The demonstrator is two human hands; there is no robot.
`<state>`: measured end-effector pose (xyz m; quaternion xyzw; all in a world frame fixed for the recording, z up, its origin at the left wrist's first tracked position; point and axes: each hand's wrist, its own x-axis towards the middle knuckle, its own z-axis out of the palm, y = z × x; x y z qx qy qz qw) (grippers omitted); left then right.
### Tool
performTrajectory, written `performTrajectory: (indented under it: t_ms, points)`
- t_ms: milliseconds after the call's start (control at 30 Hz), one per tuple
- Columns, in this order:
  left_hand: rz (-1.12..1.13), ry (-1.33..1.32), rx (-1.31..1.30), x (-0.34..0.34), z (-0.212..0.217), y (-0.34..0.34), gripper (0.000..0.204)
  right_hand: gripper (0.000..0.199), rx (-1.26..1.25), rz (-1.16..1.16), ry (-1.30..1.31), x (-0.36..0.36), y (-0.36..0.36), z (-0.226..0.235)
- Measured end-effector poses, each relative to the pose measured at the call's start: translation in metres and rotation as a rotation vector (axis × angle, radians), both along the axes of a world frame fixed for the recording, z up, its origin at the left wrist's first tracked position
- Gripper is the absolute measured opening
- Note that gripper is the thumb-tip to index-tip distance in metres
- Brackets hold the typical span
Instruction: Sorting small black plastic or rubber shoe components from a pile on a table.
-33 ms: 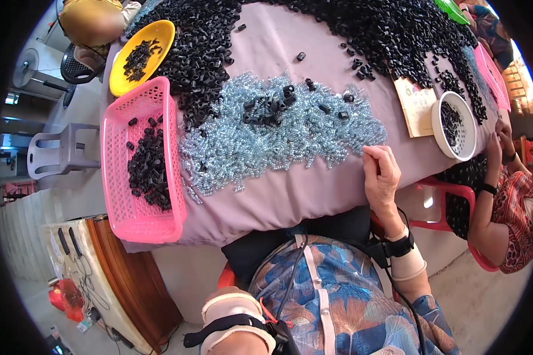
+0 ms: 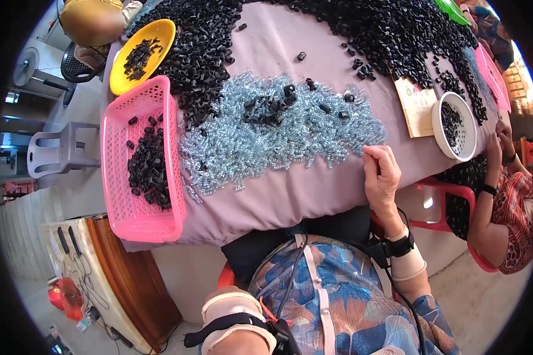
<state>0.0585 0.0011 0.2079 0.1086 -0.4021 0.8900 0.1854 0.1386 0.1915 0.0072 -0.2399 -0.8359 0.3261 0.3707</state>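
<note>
My right hand [image 2: 381, 174] rests at the table edge, beside the right end of a wide heap of small metal coil springs [image 2: 278, 145]. Its fingers are curled together in a pinch, with the tips close to the outermost springs. What they hold, if anything, is too small to make out. A cluster of short black plastic caps [image 2: 269, 109] lies on top of the springs. Of my left arm only the strapped forearm [image 2: 237, 322] shows at the lower edge; the left hand itself is out of sight.
A pink basket [image 2: 175, 160] with black pieces stands left of the springs. Behind it are a yellow plate [image 2: 163, 44] and a large pile of black caps [image 2: 195, 59]. A white bowl [image 2: 469, 133] and a booklet [image 2: 417, 112] sit right, near another person's hands [image 2: 497, 142].
</note>
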Motion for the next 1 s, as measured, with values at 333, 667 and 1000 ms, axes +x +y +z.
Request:
performTrajectory:
  t_ms: [333, 667, 1000]
  points:
    - [-0.245, -0.235, 0.376, 0.002, 0.000, -0.002, 0.029, 0.013, 0.017, 0.007, -0.023, -0.002, 0.000, -0.001]
    - [-0.496, -0.466, 0.748, 0.009, 0.012, -0.007, 0.023, 0.013, 0.018, 0.018, -0.020, -0.002, -0.001, 0.000]
    - [-0.739, -0.691, 1.121, 0.015, 0.031, -0.017, 0.018, 0.012, 0.021, 0.027, -0.028, -0.003, -0.001, -0.001]
